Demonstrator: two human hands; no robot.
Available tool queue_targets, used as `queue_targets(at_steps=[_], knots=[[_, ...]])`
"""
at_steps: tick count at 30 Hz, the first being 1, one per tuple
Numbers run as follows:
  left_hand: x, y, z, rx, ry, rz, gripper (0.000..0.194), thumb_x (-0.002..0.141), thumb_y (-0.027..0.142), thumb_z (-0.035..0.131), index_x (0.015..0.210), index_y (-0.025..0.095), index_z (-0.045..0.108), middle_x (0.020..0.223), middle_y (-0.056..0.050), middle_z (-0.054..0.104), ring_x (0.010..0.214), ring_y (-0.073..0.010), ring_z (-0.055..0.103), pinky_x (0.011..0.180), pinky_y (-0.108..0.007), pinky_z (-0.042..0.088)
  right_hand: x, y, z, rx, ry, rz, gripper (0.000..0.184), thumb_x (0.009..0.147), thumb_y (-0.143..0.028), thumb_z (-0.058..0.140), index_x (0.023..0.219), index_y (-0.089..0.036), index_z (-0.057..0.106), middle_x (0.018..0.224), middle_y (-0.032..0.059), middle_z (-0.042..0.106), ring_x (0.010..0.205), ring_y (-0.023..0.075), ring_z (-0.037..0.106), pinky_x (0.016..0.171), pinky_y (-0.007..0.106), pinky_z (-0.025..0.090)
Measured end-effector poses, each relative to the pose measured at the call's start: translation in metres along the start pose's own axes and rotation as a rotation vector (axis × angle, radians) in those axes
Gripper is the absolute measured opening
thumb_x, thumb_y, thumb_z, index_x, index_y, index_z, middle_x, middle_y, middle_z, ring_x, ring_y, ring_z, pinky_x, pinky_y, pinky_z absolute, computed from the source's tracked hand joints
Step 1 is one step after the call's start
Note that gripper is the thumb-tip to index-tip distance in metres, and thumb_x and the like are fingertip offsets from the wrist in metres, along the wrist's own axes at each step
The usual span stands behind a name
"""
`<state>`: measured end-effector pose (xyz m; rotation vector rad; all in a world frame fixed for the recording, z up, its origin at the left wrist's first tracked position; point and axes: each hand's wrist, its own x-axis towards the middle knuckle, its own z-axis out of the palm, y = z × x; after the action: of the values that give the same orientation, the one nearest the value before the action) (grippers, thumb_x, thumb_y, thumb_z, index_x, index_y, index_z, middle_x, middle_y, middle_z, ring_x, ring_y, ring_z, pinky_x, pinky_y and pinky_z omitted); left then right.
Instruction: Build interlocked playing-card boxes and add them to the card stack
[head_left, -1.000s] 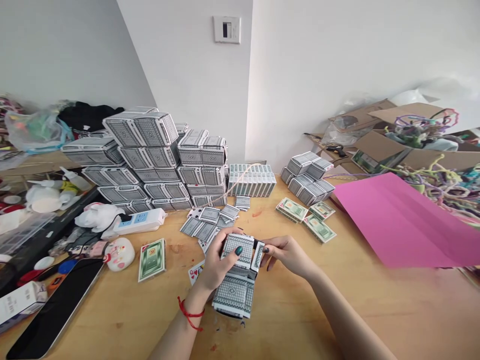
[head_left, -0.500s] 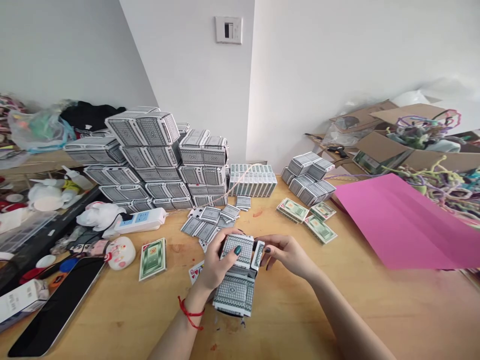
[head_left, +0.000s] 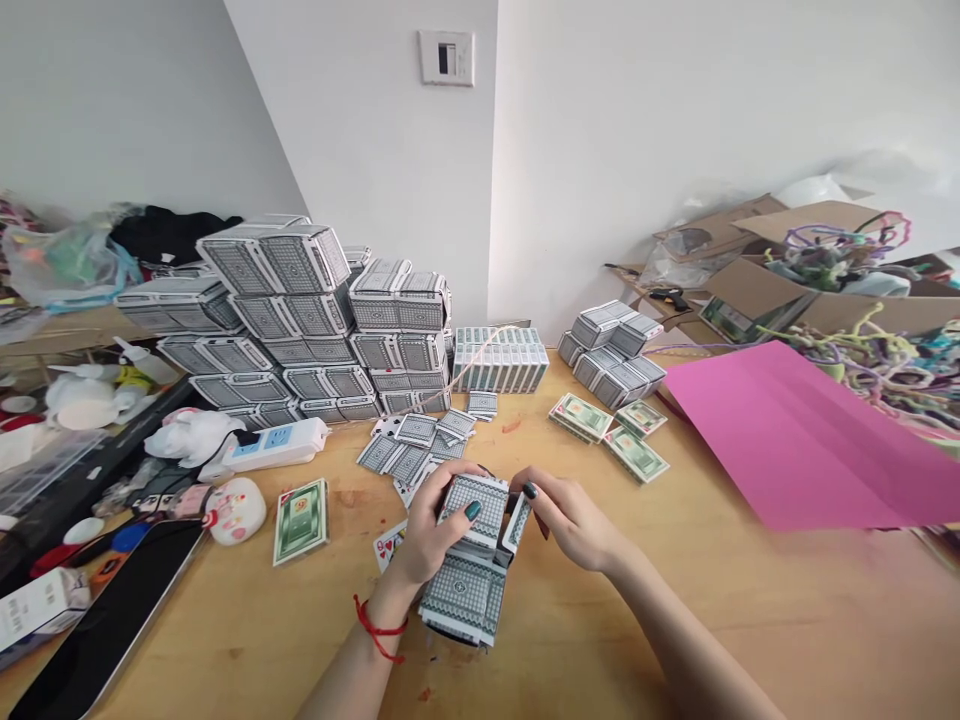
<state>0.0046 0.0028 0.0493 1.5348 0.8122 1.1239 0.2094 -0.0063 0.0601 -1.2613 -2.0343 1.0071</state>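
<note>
My left hand (head_left: 433, 535) is wrapped round a double block made of folded playing cards (head_left: 461, 597), its thumb pressing on the upper half. At the block's upper right side, my right hand (head_left: 566, 515) pinches a folded card (head_left: 516, 522) that stands out at an angle from the block. Just beyond my hands lies a loose heap of folded cards (head_left: 411, 462). A queen of hearts (head_left: 388, 545) shows partly beside my left wrist. To the left lies a green card box (head_left: 301, 522).
Stacked card blocks (head_left: 289, 320) rise at the back left, beside a row of card packs (head_left: 501, 362). Smaller blocks (head_left: 613, 350), green card boxes (head_left: 636, 455) and a pink sheet (head_left: 795, 440) lie right. A power strip (head_left: 274, 447) and dark tablet (head_left: 112, 620) are left.
My right hand has shifted its grip up the folded card, with the index finger now on its top end. The card tilts outward a little more. The view has shifted slightly.
</note>
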Motion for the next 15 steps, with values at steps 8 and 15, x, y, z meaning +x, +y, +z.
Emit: queue_targets(at_steps=[8, 15], knots=[[0.0001, 0.0017, 0.0002, 0.014, -0.018, -0.002, 0.025, 0.078, 0.021, 0.049, 0.103, 0.019, 0.051, 0.101, -0.006, 0.055, 0.089, -0.0199, 0.053, 0.081, -0.032, 0.041, -0.0002, -0.0038, 0.0021, 0.087, 0.028, 0.035, 0.032, 0.093, -0.039, 0.025, 0.077, -0.02, 0.044, 0.06, -0.0043, 0.044, 0.055, 0.011, 0.043, 0.055, 0.023, 0.036], [-0.0005, 0.0032, 0.0007, 0.04, -0.005, 0.007, 0.025, 0.078, 0.02, 0.049, 0.102, 0.019, 0.051, 0.097, -0.004, 0.055, 0.088, -0.0188, 0.052, 0.081, -0.03, 0.04, 0.0015, 0.0047, 0.0044, 0.289, -0.004, 0.087, 0.031, 0.091, -0.043, 0.031, 0.078, -0.019, 0.045, 0.06, -0.0038, 0.046, 0.053, 0.0101, 0.043, 0.053, 0.022, 0.037]])
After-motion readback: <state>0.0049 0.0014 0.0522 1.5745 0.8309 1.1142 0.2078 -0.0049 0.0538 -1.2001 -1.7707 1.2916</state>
